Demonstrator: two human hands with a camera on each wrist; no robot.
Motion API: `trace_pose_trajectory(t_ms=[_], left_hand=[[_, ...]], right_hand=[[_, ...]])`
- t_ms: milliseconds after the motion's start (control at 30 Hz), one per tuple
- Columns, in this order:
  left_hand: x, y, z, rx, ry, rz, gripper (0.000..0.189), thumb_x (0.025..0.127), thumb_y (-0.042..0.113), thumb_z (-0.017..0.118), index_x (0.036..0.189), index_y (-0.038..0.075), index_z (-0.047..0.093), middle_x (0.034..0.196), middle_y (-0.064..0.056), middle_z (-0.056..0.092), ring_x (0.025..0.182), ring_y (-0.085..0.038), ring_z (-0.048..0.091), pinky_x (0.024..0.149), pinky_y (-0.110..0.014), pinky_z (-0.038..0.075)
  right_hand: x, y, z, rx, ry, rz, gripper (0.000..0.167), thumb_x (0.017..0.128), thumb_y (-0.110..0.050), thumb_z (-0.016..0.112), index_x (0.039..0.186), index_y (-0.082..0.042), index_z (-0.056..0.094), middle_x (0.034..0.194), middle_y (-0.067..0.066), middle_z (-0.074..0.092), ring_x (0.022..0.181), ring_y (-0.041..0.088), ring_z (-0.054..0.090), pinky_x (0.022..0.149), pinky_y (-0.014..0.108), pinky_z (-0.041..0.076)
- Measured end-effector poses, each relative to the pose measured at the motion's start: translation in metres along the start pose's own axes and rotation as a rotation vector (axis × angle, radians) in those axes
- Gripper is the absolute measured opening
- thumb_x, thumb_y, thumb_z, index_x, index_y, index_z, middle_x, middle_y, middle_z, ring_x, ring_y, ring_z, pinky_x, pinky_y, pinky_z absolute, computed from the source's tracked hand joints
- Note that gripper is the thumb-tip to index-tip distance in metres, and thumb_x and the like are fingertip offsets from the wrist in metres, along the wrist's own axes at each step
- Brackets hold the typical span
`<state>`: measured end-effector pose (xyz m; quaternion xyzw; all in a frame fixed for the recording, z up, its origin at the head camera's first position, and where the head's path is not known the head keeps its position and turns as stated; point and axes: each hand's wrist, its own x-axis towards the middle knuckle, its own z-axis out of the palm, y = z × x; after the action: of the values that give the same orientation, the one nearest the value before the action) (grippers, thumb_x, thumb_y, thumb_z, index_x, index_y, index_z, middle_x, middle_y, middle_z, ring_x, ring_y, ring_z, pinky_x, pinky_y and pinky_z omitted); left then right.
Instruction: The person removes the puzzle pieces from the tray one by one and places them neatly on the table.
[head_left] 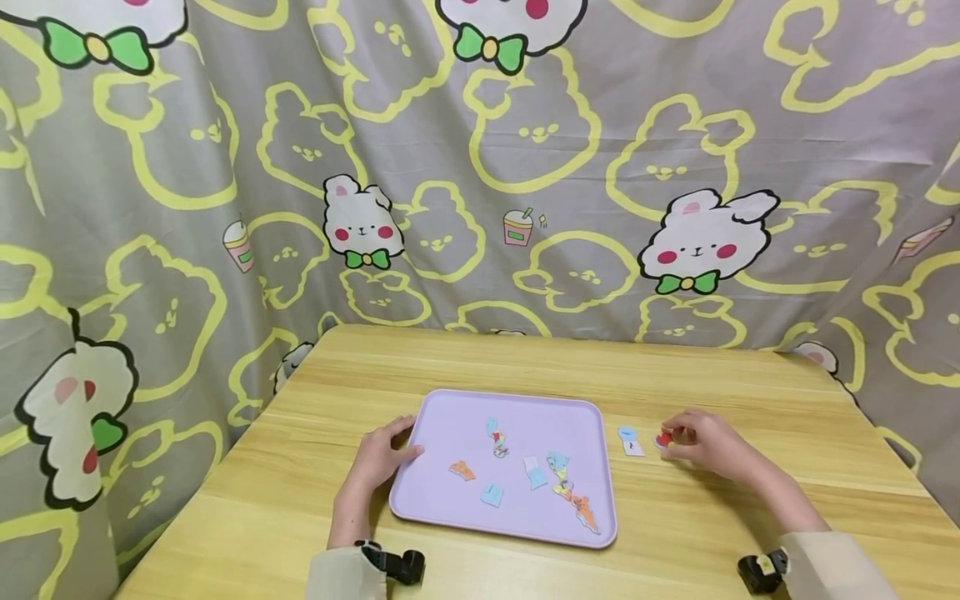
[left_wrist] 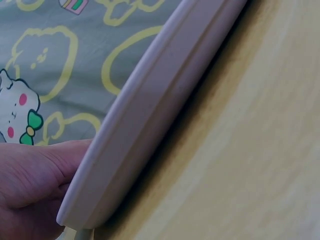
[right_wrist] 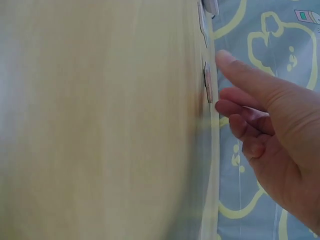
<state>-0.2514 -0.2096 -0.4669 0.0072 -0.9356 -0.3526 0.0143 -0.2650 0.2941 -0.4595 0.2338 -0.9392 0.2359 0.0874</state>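
Note:
A lilac tray (head_left: 517, 525) lies on the table with several small puzzle pieces on it. My left hand (head_left: 381, 454) holds the tray's left edge, its thumb at the rim; in the left wrist view the tray's side wall (left_wrist: 135, 125) hides part of that hand (left_wrist: 35, 185). Right of the tray, my right hand (head_left: 705, 442) hovers at a red puzzle piece (head_left: 663, 439) on the table. The right wrist view shows a gap between thumb and curved fingers (right_wrist: 250, 115), with the piece (right_wrist: 208, 82) just beyond the fingertips. A blue-and-white piece (head_left: 632, 442) lies between tray and right hand.
On the tray are a joined strip of pieces (head_left: 573, 492), another small cluster (head_left: 497, 437), an orange piece (head_left: 462, 471) and loose blue pieces (head_left: 492, 496). The wooden table (head_left: 525, 358) ends against a patterned curtain (head_left: 465, 150) at the back.

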Motion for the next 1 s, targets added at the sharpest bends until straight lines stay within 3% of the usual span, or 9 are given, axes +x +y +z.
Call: trace_pose_trajectory(t_ms=[100,233,533,833,1000], left_hand=[[-0.001,0.002,-0.001,-0.002,0.003,0.005,0.055,0.087,0.021,0.074,0.137,0.006,0.057,0.146,-0.025,0.048,0.139,-0.045,0.041,0.115,-0.058,0.035],[0.0,0.002,-0.003,-0.011,-0.01,-0.01,0.054,0.088,0.02,0.072,0.138,0.007,0.056,0.148,-0.024,0.046,0.14,-0.044,0.039,0.117,-0.057,0.033],[0.001,0.001,-0.002,0.015,-0.014,-0.002,0.054,0.088,0.016,0.072,0.138,0.004,0.056,0.147,-0.023,0.048,0.139,-0.043,0.041,0.116,-0.055,0.035],[0.002,-0.003,0.0,0.013,-0.009,0.008,0.054,0.087,0.015,0.073,0.137,0.004,0.056,0.146,-0.024,0.049,0.139,-0.043,0.042,0.116,-0.055,0.036],[0.003,-0.003,0.0,0.016,-0.012,0.003,0.054,0.088,0.016,0.073,0.138,0.005,0.056,0.146,-0.023,0.048,0.139,-0.043,0.042,0.116,-0.055,0.036]], right_hand=[[0.001,-0.005,0.002,0.006,0.057,-0.038,0.035,0.075,-0.021,0.083,0.101,0.0,0.073,0.08,-0.006,0.062,0.07,-0.001,0.048,0.058,0.019,0.044],[0.005,-0.017,0.007,0.069,0.065,-0.054,0.039,0.076,-0.021,0.083,0.105,0.002,0.072,0.081,-0.004,0.064,0.07,0.0,0.051,0.058,0.019,0.046],[0.016,-0.047,0.024,0.164,-0.005,-0.092,0.042,0.078,-0.024,0.081,0.109,0.002,0.071,0.086,-0.001,0.062,0.073,0.004,0.05,0.059,0.019,0.046],[0.031,-0.083,0.036,0.156,-0.142,-0.129,0.049,0.078,-0.033,0.08,0.113,0.0,0.07,0.1,0.004,0.065,0.081,0.008,0.051,0.065,0.017,0.044],[0.037,-0.098,0.044,0.157,-0.173,-0.175,0.053,0.077,-0.037,0.081,0.112,0.001,0.07,0.094,0.002,0.059,0.079,0.008,0.045,0.064,0.016,0.04]])
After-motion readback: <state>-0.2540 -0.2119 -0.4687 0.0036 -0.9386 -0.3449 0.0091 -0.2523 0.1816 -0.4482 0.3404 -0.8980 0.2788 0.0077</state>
